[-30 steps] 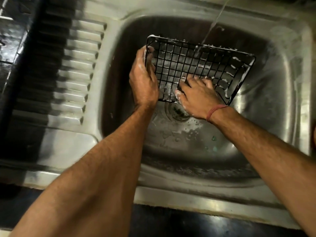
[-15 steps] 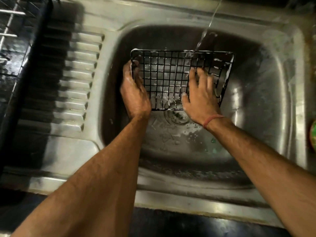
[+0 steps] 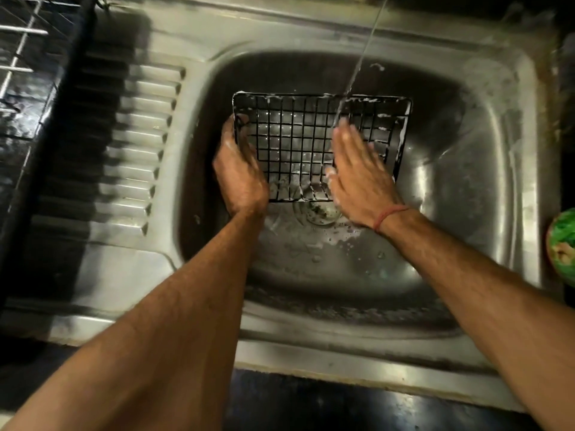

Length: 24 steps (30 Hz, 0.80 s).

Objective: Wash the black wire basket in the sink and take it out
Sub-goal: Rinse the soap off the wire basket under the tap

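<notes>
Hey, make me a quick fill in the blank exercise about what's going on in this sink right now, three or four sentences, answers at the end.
1. The left hand grips the ______ edge of the black wire basket.
2. The right hand lies flat on the basket with its fingers ______.
3. The thin stream of water lands on the ______.
4. The drain lies in the steel sink, just nearer the person than the ______.

Missing words: left; straight; basket; basket

Soapy wire basket (image 3: pixel 289 141) under water stream (image 3: pixel 362 54)
</notes>
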Tool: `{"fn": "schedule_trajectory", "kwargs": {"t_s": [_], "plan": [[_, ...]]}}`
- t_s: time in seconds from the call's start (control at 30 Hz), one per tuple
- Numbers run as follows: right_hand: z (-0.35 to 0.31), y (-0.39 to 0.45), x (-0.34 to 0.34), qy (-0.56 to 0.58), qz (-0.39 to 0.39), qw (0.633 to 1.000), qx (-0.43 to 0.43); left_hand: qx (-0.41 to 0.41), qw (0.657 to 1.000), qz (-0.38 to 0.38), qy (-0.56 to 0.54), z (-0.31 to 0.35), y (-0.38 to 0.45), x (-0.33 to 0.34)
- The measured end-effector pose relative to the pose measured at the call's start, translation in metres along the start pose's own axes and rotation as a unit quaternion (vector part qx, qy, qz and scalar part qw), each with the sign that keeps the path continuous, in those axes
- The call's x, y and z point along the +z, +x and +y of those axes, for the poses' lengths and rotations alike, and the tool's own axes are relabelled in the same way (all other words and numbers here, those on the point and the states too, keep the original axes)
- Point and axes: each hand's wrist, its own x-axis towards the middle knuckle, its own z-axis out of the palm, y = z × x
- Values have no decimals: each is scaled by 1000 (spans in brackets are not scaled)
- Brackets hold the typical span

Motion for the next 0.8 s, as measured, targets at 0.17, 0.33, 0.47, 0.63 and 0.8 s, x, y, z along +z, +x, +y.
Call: {"fn": "schedule_trajectory", "kwargs": {"t_s": [0.17,0.33,0.47,0.63,0.8], "plan": [[12,5,-4,20,-3,1000,-23,1,1000,0,-8,-7,-1,3],[-9,8,-1,232,187,949,101,-15,1000,-7,-19,-12,-2,5],[-18,44,-34,486,288,783,261,-6,999,-12,-31,-12,0,5],[-17,80,-64,779,131,499,356,-9,999,-3,-38,-6,-3,6],[-17,81,-68,840,116,414,332,2,999,8,-32,-4,-4,5]]}}
